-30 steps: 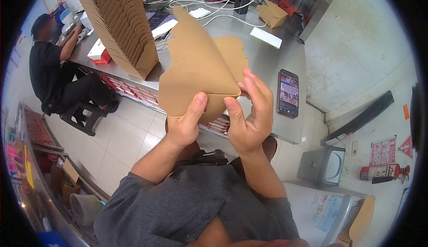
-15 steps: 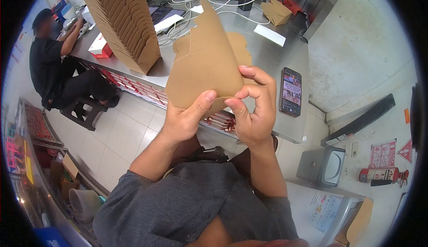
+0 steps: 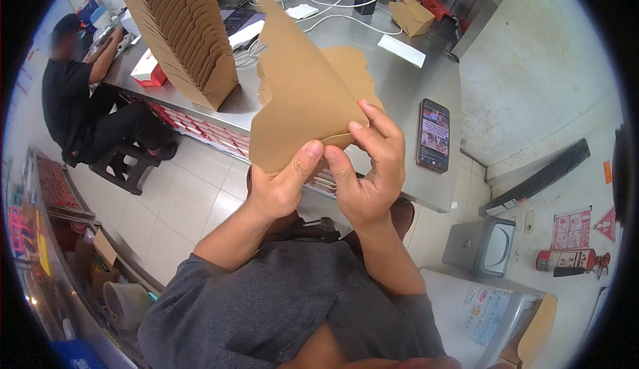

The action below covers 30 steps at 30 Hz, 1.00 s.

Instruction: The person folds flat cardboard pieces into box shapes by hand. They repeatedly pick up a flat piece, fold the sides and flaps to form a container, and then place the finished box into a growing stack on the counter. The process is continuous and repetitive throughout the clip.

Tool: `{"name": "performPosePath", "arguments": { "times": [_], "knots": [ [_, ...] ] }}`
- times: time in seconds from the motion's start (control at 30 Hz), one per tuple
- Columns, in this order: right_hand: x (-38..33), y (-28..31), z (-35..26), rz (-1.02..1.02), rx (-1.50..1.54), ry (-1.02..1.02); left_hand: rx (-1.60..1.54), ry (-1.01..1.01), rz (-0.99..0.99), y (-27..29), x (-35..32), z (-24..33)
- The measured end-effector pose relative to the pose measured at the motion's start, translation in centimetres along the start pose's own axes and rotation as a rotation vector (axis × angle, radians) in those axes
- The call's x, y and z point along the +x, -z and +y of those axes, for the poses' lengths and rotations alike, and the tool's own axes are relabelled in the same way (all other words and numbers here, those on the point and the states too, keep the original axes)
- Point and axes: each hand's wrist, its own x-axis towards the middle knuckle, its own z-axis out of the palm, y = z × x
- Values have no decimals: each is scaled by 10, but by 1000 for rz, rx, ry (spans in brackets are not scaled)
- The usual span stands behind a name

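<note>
A brown cardboard box blank [image 3: 299, 96], partly folded, is held up over the near edge of the steel table. My left hand [image 3: 283, 179] grips its lower edge, thumb in front and the other fingers hidden behind. At the lower right corner, my right hand [image 3: 374, 163] pinches the folded edge, with its fingers on the face of the card and its thumb close beside my left thumb. Behind the blank, more brown card with wavy edges [image 3: 356, 66] shows; whether it is separate cannot be told. A tall nested stack of folded brown boxes [image 3: 190, 43] stands to the left.
A phone [image 3: 434, 136] with a lit screen lies right on the steel table [image 3: 426, 186]. White cables [image 3: 326, 16], a white paper strip [image 3: 401, 50] and a folded box [image 3: 413, 16] are farther back. A person in black [image 3: 73, 89] sits at the far left.
The upper tip of the blank has swung left and its fold has tilted. My right hand has shifted slightly left and down, its thumb now nearer my left thumb.
</note>
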Motion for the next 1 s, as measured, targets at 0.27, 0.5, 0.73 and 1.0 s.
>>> {"name": "performPosePath", "arguments": {
  "times": [0.27,0.5,0.73,1.0],
  "knots": [
    [4,1,-7,14,316,-326,-67,-3,-13,-2,5,-4],
    [-2,4,-6,23,477,-378,40,-102,69,-11,1,-11],
    [-4,8,0,33,432,-400,163,-138,-11,-12,3,-11],
    [-1,12,12,-24,267,-300,39,-10,-6,3,1,-19]
  ]
}}
